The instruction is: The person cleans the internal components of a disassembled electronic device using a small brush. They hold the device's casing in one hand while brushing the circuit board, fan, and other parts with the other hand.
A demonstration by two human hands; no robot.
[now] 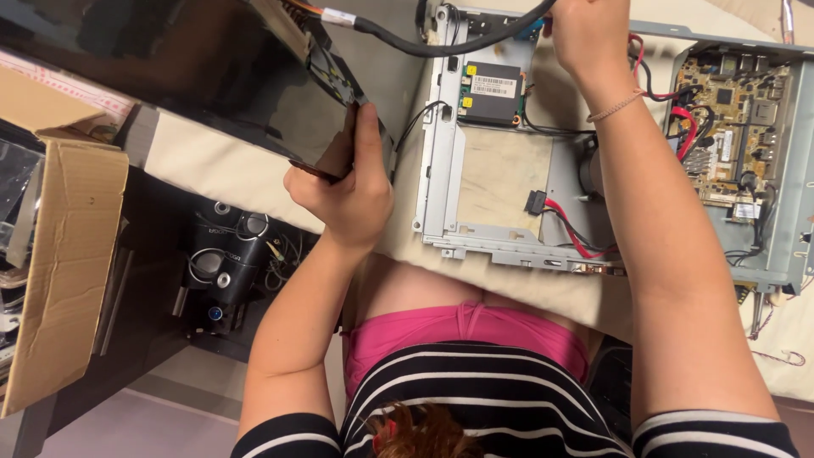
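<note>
The left hand has its fingers curled around the corner of a glossy black flat panel, thumb laid along the edge, clamped on it. That grip seems meant to keep the tilted panel up, its near corner raised off the cream cloth-covered worktop by the worktop's near edge, so that the thick black cable running out of the panel stays slack.

The right hand sits at the far edge of the worktop, where the cable arrives. Its fingers are cut off by the top of the view, so I cannot tell whether they pinch the cable or are merely touching it. A thin beaded bracelet rings that wrist.

Under the right forearm lies an open silver metal chassis frame carrying a small black rectangular module and loose red and black wires. A green circuit board in a grey metal tray sits toward the right edge.

Below the worktop's left edge stand a brown cardboard box and a black cylindrical device.
</note>
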